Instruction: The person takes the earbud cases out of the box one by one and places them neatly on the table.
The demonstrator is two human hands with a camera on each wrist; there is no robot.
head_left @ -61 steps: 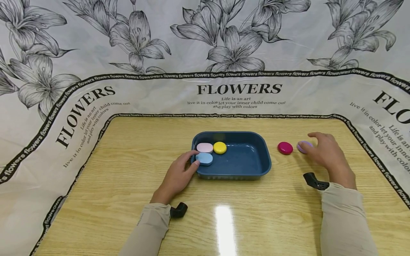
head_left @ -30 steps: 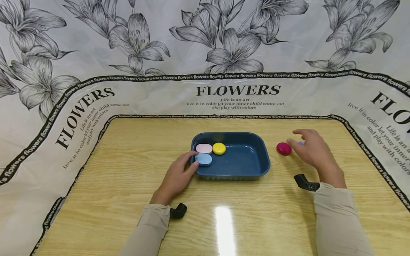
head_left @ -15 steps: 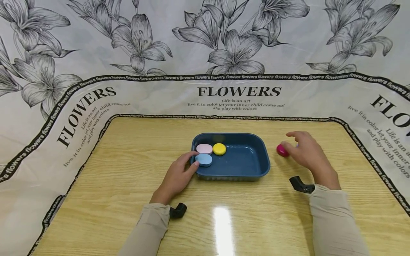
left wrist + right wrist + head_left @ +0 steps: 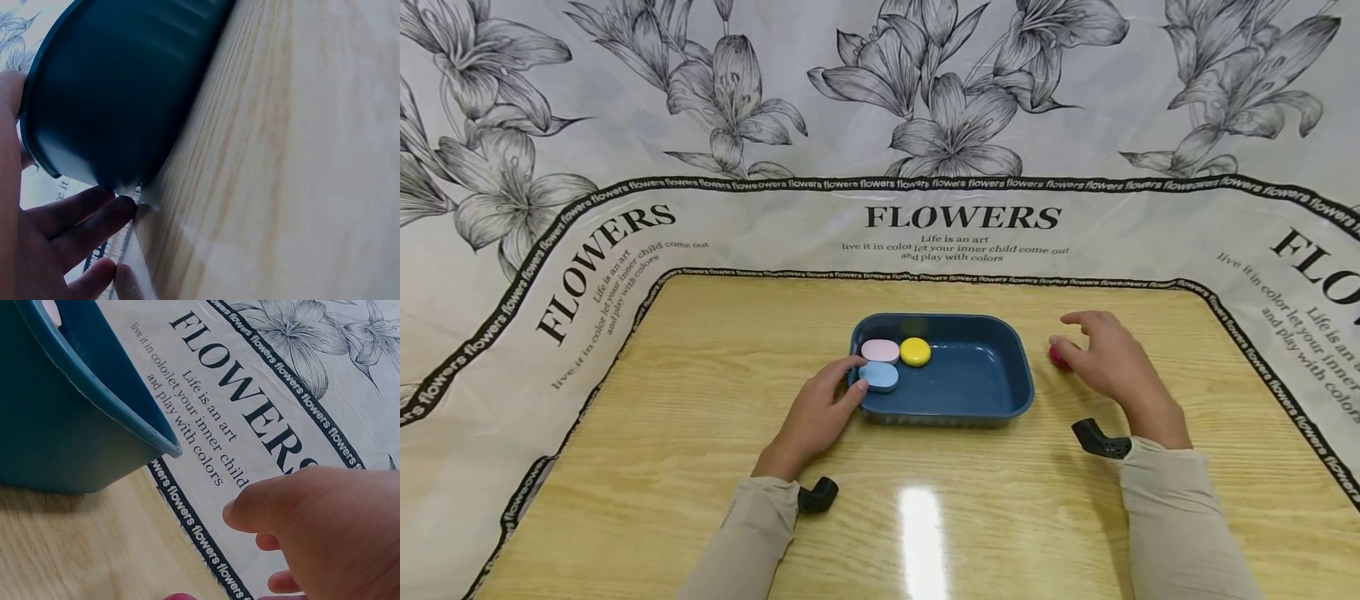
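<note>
A dark blue rectangular tub [image 4: 955, 421] sits mid-table. My left hand [image 4: 816, 412] grips its left end, thumb and fingers at the rim and outer wall. Inside, at the left, lie a pale pink oval piece [image 4: 880, 351], a light blue oval piece [image 4: 880, 377] and a yellow round piece [image 4: 915, 352]. To the right of the tub, my right hand [image 4: 1108, 362] hovers with fingers spread over a glossy crimson round piece [image 4: 1057, 357], whose right part the thumb hides. In the right wrist view that crimson piece [image 4: 181, 597] shows below the hand, apart from it. The lilac piece is hidden.
The wooden table [image 4: 700, 375] is bordered at the back and sides by a white flower-printed cloth [image 4: 955, 225]. A bright light reflection lies on the tabletop in front of the tub. Each wrist wears a black camera mount [image 4: 1097, 439].
My right hand has moved left, from over the lilac piece to over the crimson one, and the lilac piece has become hidden behind it. My left hand and the tub have stayed put.
</note>
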